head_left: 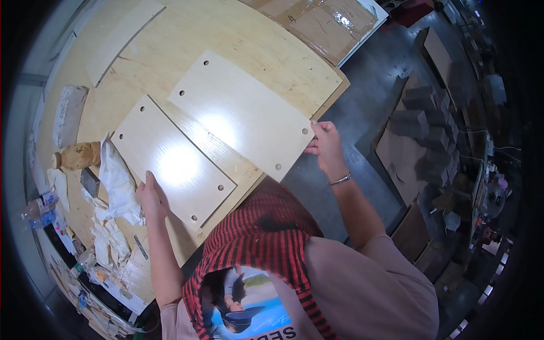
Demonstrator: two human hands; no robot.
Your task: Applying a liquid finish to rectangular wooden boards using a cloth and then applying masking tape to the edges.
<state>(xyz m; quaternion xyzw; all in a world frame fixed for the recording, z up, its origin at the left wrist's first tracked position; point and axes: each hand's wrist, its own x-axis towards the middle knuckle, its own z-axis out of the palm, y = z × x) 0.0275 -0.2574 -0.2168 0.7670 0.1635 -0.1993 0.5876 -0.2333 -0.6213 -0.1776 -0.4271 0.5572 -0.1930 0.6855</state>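
Two pale, glossy wooden panels with round holes near their corners lie side by side on the worktable. My right hand (327, 148) pinches the near right corner of the right panel (249, 105), thumb on top and fingers under it; that corner juts past the table edge. My left hand (151, 199) grips the left edge of the left panel (170, 150), its thumb on the face and its other fingers mostly hidden. The near end of this panel also reaches out over the table edge. Bright lamp glare covers the middle of both panels.
On the wooden table (277, 51), white cloths (120, 184), a yellowish bottle (79, 156), a dark block (89, 182) and a white wrapped bundle (70, 116) lie left. Another panel (122, 39) lies at the far left. A cardboard box (326, 25) stands beyond; stacked grey pieces (422, 124) sit right.
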